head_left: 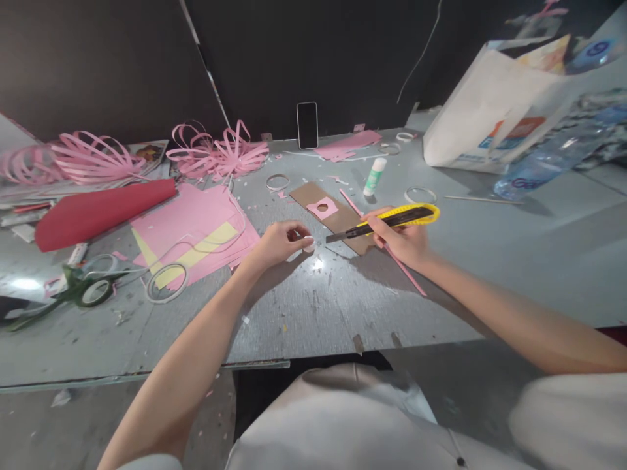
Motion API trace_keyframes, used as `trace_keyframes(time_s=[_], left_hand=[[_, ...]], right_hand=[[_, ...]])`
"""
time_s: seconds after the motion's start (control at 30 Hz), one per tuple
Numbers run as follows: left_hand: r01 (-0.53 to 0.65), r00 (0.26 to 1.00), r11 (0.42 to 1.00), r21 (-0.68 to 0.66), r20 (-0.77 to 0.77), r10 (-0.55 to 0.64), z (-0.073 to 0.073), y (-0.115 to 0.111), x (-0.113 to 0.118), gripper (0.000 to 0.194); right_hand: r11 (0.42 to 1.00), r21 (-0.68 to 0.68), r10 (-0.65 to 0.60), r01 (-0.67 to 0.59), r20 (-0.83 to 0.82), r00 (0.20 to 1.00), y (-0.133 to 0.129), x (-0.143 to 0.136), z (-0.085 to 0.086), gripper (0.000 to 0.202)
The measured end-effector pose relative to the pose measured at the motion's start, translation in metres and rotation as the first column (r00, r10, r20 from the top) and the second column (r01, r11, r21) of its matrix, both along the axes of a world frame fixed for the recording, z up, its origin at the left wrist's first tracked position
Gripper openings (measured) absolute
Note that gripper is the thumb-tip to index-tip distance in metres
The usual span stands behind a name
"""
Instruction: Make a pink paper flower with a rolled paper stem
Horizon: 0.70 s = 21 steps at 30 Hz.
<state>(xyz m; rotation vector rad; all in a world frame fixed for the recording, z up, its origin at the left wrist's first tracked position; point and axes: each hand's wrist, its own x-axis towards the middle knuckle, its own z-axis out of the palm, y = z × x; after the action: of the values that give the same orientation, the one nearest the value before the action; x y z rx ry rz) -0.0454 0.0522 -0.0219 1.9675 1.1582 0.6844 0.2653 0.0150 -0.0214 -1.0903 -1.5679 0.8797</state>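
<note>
Thumb and fingertips of my left hand [287, 243] pinch a small whitish round piece [308, 245] just above the table. My right hand [401, 241] is wrapped round a yellow and black utility knife [406, 215]. Its blade points left, with the tip close to the small piece; I cannot tell whether they touch. Behind the blade lies a brown cardboard strip [306, 194], carrying a pink paper piece [324, 208] with a hole in it. A thin pink strip [409, 277] passes beneath my right hand. A glue stick [375, 176] stands behind the cardboard.
Pink paper sheets [196, 212], a red roll [108, 212], pink loops [228, 153], green tape [95, 292] and a wire coil [166, 282] are on the left. A phone [307, 125] leans at the back. A white bag [494, 111] and plastic bottle [553, 156] occupy the right.
</note>
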Motion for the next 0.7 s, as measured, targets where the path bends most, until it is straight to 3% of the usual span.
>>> trace_keyframes(time_s=[0.33,0.7], left_hand=[[-0.038,0.997,0.993,-0.113,0.068,0.046,-0.0035,0.0019,0.0032,0.021],[-0.008,1.000,0.997,-0.076,0.028,0.010,0.0010,-0.0028,0.0036,0.025]], right_hand=[[1.000,0.007,-0.003,0.003,0.015,1.000,-0.0028,-0.0020,0.0034,0.038],[0.999,0.007,0.036,-0.036,0.016,0.999,-0.0006,-0.0006,-0.0005,0.039]])
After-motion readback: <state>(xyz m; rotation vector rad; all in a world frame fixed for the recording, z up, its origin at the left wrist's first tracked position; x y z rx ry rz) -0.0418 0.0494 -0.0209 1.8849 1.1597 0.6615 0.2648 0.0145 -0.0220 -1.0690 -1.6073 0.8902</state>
